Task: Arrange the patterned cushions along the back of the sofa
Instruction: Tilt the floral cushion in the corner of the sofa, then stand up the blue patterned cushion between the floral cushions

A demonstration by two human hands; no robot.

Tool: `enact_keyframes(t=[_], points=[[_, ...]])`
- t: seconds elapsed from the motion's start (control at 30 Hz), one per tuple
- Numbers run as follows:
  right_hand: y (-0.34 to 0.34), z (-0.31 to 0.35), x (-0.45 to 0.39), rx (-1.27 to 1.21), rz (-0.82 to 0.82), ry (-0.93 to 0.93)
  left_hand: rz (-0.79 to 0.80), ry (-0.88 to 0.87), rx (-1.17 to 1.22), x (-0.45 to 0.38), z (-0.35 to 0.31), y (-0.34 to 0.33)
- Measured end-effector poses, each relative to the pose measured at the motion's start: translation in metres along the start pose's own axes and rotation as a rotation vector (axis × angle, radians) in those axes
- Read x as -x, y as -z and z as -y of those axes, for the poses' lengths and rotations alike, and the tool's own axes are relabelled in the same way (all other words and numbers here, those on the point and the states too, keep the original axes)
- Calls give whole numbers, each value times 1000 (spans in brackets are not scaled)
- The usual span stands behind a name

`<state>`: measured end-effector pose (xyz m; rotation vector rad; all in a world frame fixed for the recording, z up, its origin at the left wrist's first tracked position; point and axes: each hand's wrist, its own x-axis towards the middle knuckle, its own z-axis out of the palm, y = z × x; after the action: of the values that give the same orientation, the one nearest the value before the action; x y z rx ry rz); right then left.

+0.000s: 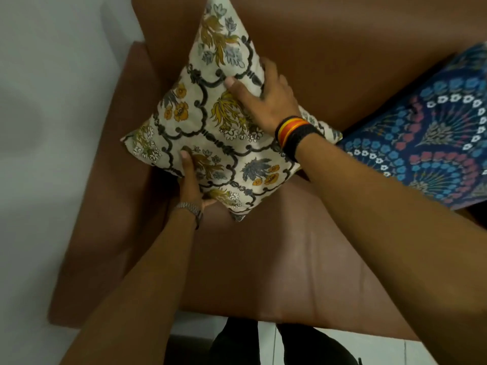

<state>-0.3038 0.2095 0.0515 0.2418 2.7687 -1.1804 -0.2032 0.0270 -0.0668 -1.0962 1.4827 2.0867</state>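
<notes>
A cream cushion (210,122) with yellow and grey flowers and a dark lattice stands tilted on one corner against the back of the brown sofa (342,48), near its left armrest. My left hand (191,180) grips the cushion's lower left edge, thumb on the front. Over the right upper edge lies my right hand (263,98), thumb on the front and fingers behind. A dark blue cushion (432,138) with blue, red and white flower fans leans against the sofa back at the right, touching the cream one's right corner.
The sofa's left armrest (105,180) runs beside a white wall (39,101). The brown seat (276,259) lies below the cushions. My dark-clothed legs (263,343) stand on white floor tiles at the seat's front edge.
</notes>
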Motion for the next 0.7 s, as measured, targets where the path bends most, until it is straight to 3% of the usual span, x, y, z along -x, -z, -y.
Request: enact_keyframes(t=[0.1, 0.2, 0.27, 0.37, 0.43, 0.6, 0.7], points=[[10, -12, 33, -26, -31, 41, -64, 28, -128, 16, 26, 7], [40, -57, 83, 24, -158, 30, -15, 156, -198, 50, 83, -5], [118, -164, 119, 108, -282, -18, 25, 292, -251, 84, 170, -90], [203, -242, 132, 189, -483, -50, 126, 353, -263, 100, 216, -175], [224, -252, 117, 230, -533, -119, 196, 327, -259, 89, 208, -203], [220, -234, 76, 196, -282, -175, 266, 226, -148, 59, 196, -260], [254, -275, 78, 196, -165, -162, 225, 124, -73, 80, 222, -317]])
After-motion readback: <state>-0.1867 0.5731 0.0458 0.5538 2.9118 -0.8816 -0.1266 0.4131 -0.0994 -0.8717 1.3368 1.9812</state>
